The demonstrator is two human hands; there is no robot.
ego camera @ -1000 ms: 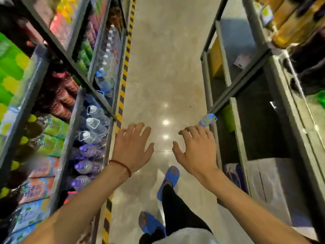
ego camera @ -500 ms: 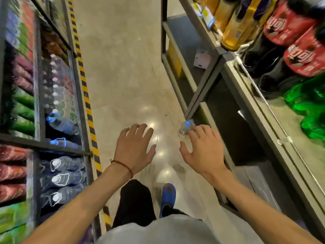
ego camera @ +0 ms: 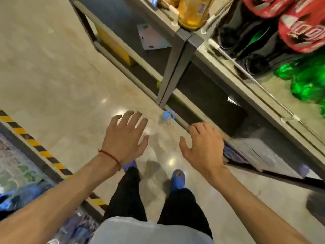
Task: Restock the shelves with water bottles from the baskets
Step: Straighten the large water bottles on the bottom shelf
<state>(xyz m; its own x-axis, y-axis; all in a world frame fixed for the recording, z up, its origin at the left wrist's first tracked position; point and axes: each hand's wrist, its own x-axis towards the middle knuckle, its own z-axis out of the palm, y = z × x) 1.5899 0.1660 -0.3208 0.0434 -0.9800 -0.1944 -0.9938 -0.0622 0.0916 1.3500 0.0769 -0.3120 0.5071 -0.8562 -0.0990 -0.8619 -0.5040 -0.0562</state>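
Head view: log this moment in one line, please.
left hand: open, empty | right hand: open, empty | water bottle: upright on floor beside shelf post, untouched

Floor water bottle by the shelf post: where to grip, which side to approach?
Probably the neck just under the blue cap, from above on the aisle side: the water bottle seems to stand upright, cap up, with the shelf post close behind it.

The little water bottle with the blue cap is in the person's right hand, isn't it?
No, the right hand is empty and open. The water bottle stands on the floor beside the shelf post, as the head view shows.
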